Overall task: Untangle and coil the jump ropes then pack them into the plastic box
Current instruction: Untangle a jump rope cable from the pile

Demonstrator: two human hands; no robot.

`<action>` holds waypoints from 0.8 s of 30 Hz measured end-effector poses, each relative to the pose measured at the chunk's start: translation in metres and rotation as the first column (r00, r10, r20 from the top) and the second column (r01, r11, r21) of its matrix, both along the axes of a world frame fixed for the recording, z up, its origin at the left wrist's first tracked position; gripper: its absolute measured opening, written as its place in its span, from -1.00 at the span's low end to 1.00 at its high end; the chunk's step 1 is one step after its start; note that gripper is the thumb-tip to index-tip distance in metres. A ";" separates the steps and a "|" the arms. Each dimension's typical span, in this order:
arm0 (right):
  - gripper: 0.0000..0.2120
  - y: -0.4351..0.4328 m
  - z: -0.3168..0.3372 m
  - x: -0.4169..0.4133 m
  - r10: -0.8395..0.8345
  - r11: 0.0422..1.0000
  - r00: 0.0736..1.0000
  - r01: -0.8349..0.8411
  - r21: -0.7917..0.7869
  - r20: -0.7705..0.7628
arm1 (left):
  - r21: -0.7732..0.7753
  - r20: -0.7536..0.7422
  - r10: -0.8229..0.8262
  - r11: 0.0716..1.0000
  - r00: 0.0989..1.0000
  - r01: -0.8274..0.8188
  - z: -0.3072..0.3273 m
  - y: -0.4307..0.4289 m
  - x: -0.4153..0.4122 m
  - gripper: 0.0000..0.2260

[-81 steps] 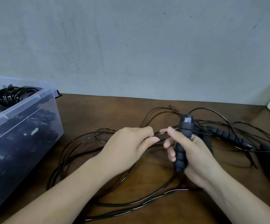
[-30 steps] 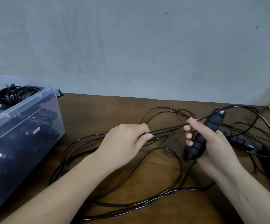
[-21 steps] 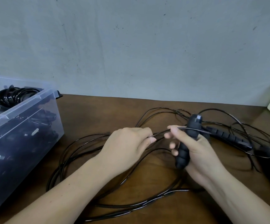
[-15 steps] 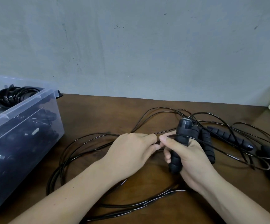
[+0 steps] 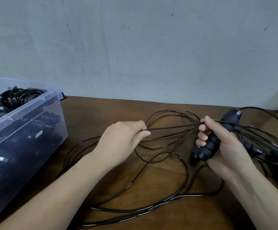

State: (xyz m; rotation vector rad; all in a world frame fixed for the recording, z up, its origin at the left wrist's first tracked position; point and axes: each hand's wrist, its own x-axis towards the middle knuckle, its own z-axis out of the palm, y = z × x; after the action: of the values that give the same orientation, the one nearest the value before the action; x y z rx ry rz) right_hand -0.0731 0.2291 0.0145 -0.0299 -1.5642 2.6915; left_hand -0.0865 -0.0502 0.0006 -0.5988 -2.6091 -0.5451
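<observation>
Wooden tabletop [image 5: 118,110] lay beneath the tangle. Left hand [image 5: 123,140] pinched rope strands [image 5: 173,131], right hand [image 5: 226,146] clamped a foam handle [image 5: 208,152] — strands stretched between the fingers, likely to expose crossings.

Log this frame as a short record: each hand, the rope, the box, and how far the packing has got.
left: left hand grips several strands of thin black rope cord
right: right hand holds a black ribbed foam handle, pinches the same strands
table: brown wooden table, loose tangled loops lying on it
box: clear plastic box at the left, coiled black ropes inside
stage: this rope not yet coiled
</observation>
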 end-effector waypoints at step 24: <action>-0.88 -0.009 -0.005 0.005 0.003 1.000 1.000 -0.004 0.016 0.016 | 0.296 0.147 -0.177 0.947 0.973 0.127 0.002 0.015 0.011 -0.83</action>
State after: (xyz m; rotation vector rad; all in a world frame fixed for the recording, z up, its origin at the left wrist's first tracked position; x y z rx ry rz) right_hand -0.0684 0.2202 0.0098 -0.0478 -1.5917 2.6875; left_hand -0.0758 -0.0348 0.0031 -0.6867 -2.5831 -1.0450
